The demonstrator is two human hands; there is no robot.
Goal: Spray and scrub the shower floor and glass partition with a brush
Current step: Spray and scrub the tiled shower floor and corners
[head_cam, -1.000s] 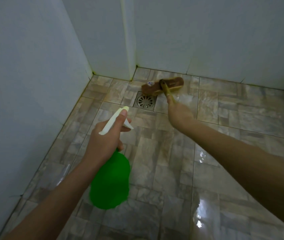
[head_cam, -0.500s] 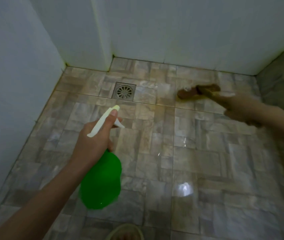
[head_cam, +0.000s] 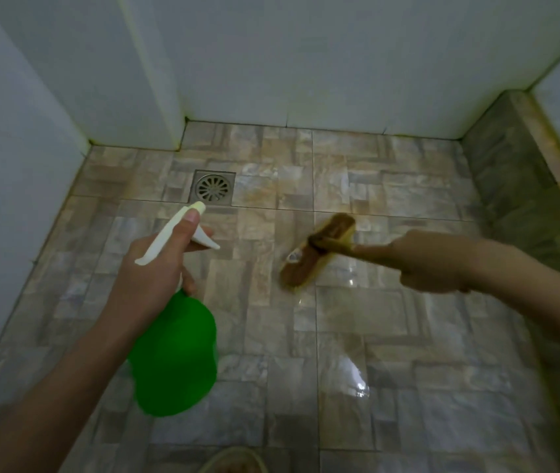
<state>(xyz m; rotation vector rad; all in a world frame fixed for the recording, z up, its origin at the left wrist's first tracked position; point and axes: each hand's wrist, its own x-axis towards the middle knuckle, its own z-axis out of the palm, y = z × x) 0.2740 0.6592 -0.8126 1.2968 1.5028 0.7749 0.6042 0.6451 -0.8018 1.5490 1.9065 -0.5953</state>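
Now the left hand (head_cam: 155,268) grips the neck of a green plastic spray bottle with a white trigger top (head_cam: 176,353), thumb up near the nozzle, and holds it above the wet brown tiled shower floor (head_cam: 391,336). Farther off sits a square metal drain (head_cam: 213,187). To the right, the right hand (head_cam: 432,264) curls around the handle of a brown scrub brush (head_cam: 312,252), whose bristles press on the floor.

Cannot read the tiny label (head_cam: 293,257) on the motion-blurred brush (head_cam: 319,247). Cannot see the spray bottle (head_cam: 176,356) neck behind the left hand (head_cam: 159,268). Cannot identify the pale rim (head_cam: 229,454) cut off at 6 o'clock.
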